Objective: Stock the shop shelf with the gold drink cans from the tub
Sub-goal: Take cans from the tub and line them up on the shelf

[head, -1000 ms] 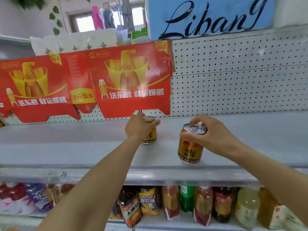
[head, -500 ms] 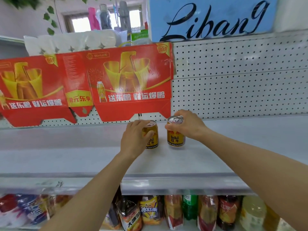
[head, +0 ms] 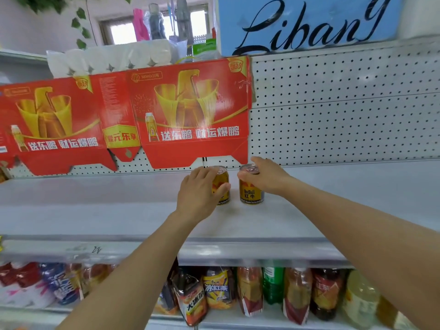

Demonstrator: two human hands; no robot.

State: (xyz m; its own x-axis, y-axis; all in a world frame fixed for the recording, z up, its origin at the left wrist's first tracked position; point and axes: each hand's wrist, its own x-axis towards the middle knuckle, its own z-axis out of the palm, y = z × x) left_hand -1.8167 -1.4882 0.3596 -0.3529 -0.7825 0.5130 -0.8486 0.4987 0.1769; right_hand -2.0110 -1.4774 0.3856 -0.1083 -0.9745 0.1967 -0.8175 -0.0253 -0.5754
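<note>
Two gold drink cans stand upright side by side at the back of the grey shelf (head: 95, 210), close to the pegboard. My left hand (head: 200, 194) grips the left can (head: 222, 181) round its side, covering most of it. My right hand (head: 266, 177) holds the right can (head: 251, 194) by its top rim, fingers curled over the lid. A small gap separates the cans. The tub is out of view.
Red cardboard banners (head: 190, 115) hang on the pegboard (head: 345, 110) just above the cans. The shelf below holds several bottled drinks (head: 250, 291) and packs. A blue sign (head: 309, 22) sits on top.
My right hand has carried its can from the shelf's front back beside the left can and set it down. My left hand has stayed on its can.
</note>
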